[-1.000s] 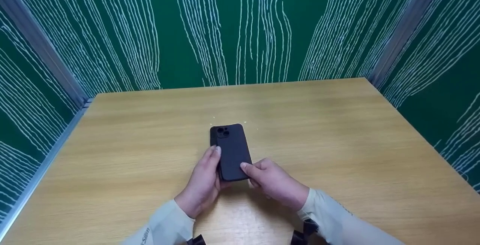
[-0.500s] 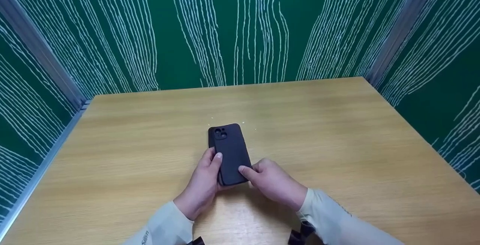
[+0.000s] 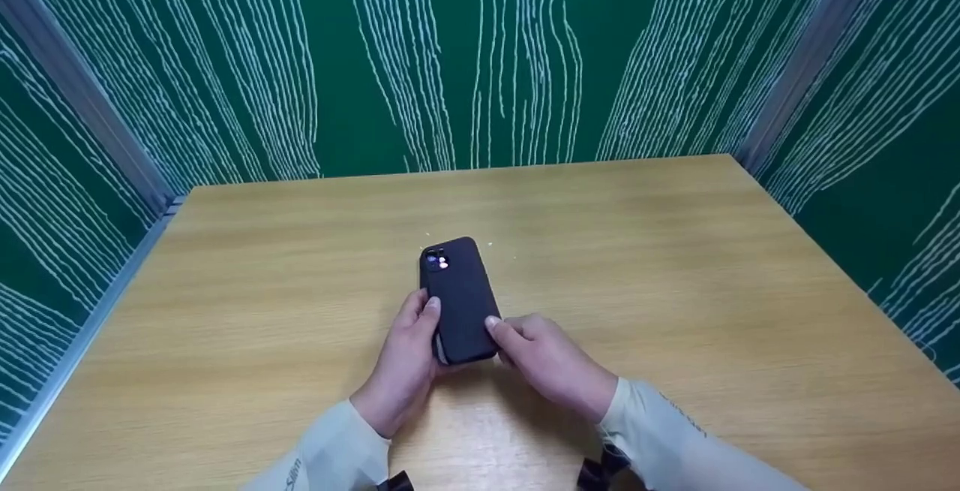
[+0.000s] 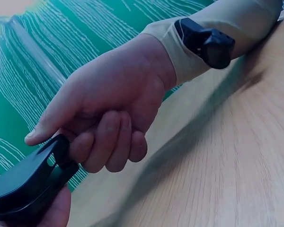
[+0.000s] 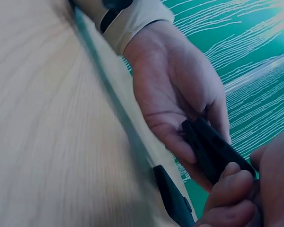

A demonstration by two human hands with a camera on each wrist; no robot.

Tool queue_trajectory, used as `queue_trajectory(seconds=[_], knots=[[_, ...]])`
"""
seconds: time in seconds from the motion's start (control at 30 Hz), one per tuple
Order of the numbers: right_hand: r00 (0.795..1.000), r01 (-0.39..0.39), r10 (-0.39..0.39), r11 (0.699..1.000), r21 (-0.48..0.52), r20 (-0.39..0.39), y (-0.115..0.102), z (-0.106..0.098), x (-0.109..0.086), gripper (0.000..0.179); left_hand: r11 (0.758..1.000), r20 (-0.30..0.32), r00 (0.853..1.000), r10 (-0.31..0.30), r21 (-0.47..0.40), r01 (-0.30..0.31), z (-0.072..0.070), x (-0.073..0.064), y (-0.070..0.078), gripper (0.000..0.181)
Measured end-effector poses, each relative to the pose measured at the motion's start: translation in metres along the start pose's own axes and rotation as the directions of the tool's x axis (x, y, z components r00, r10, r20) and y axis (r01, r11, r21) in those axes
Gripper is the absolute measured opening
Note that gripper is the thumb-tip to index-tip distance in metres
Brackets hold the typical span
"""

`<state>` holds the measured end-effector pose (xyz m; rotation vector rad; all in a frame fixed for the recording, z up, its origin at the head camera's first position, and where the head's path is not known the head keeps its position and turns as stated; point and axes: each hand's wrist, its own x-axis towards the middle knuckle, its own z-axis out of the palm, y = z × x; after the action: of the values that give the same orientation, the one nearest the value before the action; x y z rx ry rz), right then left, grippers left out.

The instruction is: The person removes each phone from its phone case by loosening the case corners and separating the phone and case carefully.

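Observation:
A matte black phone case (image 3: 466, 303) lies over the back of a phone (image 3: 441, 348), whose greyish edge shows at the lower left. Lenses (image 3: 437, 260) show through the case's camera cutout. My left hand (image 3: 401, 378) cradles both from beneath, its thumb along the left side. At the lower right corner, my right hand (image 3: 551, 363) pinches the case between thumb and curled fingers. The left wrist view shows the slotted end of the case (image 4: 26, 177) standing apart from the black piece below. That narrow wedge of a gap also appears in the right wrist view.
Both hands are over a wooden table (image 3: 637, 266), with a few white specks (image 3: 490, 244) beyond the phone. Green panels (image 3: 360, 115) with pale wavy lines rise behind and at both sides. Metal posts (image 3: 810, 48) stand at the back corners.
The case and phone have turned slightly counterclockwise and shifted away. Shiny lenses now fill the previously dark cutout, and a grey edge shows at lower left. Both hands keep their hold.

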<state>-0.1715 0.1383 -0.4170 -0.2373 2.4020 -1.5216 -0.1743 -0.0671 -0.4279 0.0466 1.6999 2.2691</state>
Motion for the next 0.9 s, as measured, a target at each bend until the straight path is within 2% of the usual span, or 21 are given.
queue_trajectory(seconds=[0.13,0.2,0.33,0.57,0.8,0.9], knots=[[0.996,0.021,-0.015,0.997,0.076,-0.087,0.001,0.001,0.0,0.034,1.0,0.002,1.0,0.0,0.004,0.0,0.0,0.001,0.001,0.05],[0.995,0.027,-0.01,0.985,0.171,-0.098,0.002,0.001,0.001,0.027,1.0,0.004,1.0,0.0,0.021,-0.001,0.0,0.001,0.001,0.05],[0.994,0.034,-0.003,0.955,0.295,-0.105,0.002,0.0,0.003,0.025,0.997,0.006,1.0,0.005,0.078,-0.006,0.0,0.001,0.001,0.051],[0.988,0.054,-0.013,0.965,0.257,-0.157,0.004,-0.006,0.007,0.021,0.993,-0.009,1.0,-0.004,0.118,0.005,-0.002,0.002,0.003,0.054],[0.991,0.043,0.005,0.935,0.351,-0.134,0.006,-0.011,0.011,0.035,0.991,-0.036,0.999,-0.01,0.132,0.015,-0.002,0.0,0.003,0.055],[0.991,0.048,0.001,0.929,0.367,-0.134,0.006,-0.013,0.011,0.034,0.995,-0.029,0.999,-0.018,0.098,0.021,-0.002,0.0,0.004,0.055]])
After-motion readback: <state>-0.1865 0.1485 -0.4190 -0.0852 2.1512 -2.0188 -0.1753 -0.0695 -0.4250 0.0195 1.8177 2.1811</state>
